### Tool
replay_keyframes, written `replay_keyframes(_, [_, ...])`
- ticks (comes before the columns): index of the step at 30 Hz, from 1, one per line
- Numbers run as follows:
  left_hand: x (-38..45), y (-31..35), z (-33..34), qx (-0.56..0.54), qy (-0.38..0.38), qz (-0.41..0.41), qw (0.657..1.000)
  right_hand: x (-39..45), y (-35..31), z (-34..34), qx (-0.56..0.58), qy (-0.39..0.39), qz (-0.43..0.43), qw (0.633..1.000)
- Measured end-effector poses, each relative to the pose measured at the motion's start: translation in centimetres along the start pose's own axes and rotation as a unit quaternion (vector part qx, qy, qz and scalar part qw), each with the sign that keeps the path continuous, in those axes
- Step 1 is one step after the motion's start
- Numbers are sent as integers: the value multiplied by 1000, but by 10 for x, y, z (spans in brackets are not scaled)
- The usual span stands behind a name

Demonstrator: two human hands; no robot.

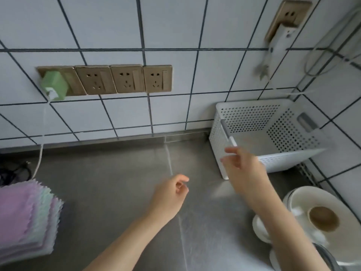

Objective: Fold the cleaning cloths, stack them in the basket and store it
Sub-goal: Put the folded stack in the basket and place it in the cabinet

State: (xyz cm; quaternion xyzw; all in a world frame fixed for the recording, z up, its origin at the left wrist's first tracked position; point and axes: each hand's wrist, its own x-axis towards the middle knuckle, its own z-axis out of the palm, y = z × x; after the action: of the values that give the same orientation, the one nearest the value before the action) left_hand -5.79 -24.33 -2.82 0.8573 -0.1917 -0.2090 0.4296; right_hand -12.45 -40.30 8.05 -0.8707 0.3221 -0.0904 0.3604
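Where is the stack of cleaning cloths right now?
In the head view, the stack of cleaning cloths lies at the far left edge of the steel counter, below the green charger, well away from the white basket at the right.

The white perforated basket (273, 133) sits in the far right corner of the steel counter, pushed up against the tiled walls, tipped so its open mouth faces the camera and shows a bare inside. It has grey handle slots on two sides. Well apart from it, at the counter's left edge, lies the stack of cleaning cloths (27, 220): pink, lilac and mint layers with zigzag edges, fanned out and slightly skewed, still flat and unfolded.
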Motion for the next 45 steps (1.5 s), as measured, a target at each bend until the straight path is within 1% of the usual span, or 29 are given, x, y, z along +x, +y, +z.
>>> replay_keyframes(3, [42, 51, 15, -13, -9, 36, 999, 56, -19, -58, -47, 3, -8, 999])
replay_keyframes(6, [80, 95, 23, -10, 11, 78, 997, 108, -22, -93, -116, -13, 0, 993])
replay_keyframes(9, [114, 134, 31, -25, 17, 114, 993, 143, 3, -123, -166, -21, -1, 986])
replay_keyframes(13, [154, 170, 33, -23, 51, 147, 987, 172, 55, -149, -209, 23, 14, 977])
replay_keyframes(15, [171, 177, 32, -19, 79, 163, 983, 181, 82, -154, -199, 35, 27, 979])
replay_keyframes(16, [179, 178, 34, -13, 91, 162, 982, 184, 96, -153, -174, 42, 33, 983])
replay_keyframes(17, [183, 175, 34, -9, 101, 158, 982, 183, 111, -149, -150, 53, 28, 987])
replay_keyframes(18, [208, 174, 47, -3, 103, 159, 982, 200, 133, -146, -134, 73, 22, 988])
replay_keyframes(19, [209, 167, 50, 6, 105, 159, 982, 200, 149, -141, -128, 86, 6, 988])
replay_keyframes(20, [218, 163, 62, 19, 104, 166, 980, 208, 168, -139, -135, 96, -8, 986])
replay_keyframes(22, [214, 146, 70, 47, 112, 170, 978, 213, 195, -135, -162, 92, -41, 982])
replay_keyframes(24, [209, 123, 76, 78, 127, 169, 974, 219, 213, -136, -199, 85, -48, 975])
replay_keyframes(26, [205, 108, 78, 70, 125, 143, 979, 226, 229, -135, -273, 90, -34, 957])
replay_keyframes(29, [209, 106, 83, 23, 114, 113, 987, 241, 248, -136, -382, 117, -14, 916])
replay_keyframes(30, [210, 109, 82, -14, 109, 91, 990, 244, 248, -136, -403, 119, -12, 907])
replay_keyframes(31, [210, 111, 82, -80, 87, 45, 992, 248, 250, -135, -418, 119, -14, 901])
replay_keyframes(32, [210, 114, 81, -174, 53, -8, 983, 253, 250, -134, -428, 120, -16, 896])
replay_keyframes(33, [210, 115, 80, -265, 14, -64, 962, 256, 251, -133, -442, 120, -14, 889])
replay_keyframes(34, [210, 116, 79, -343, -19, -114, 932, 260, 251, -130, -467, 110, -3, 877])
replay_keyframes(36, [209, 119, 78, -442, -56, -182, 876, 264, 246, -125, -525, 95, 30, 845])
replay_keyframes(37, [209, 120, 78, -466, -65, -197, 860, 265, 241, -123, -545, 90, 46, 832])
replay_keyframes(38, [208, 121, 78, -473, -70, -199, 856, 265, 235, -123, -565, 83, 60, 819])
replay_keyframes(40, [206, 121, 80, -464, -79, -186, 862, 268, 227, -128, -607, 66, 58, 790])
replay_keyframes(42, [204, 118, 80, -463, -86, -179, 864, 272, 223, -136, -634, 56, 35, 770])
replay_keyframes(45, [199, 113, 76, -471, -96, -180, 858, 276, 219, -140, -644, 43, 34, 763])
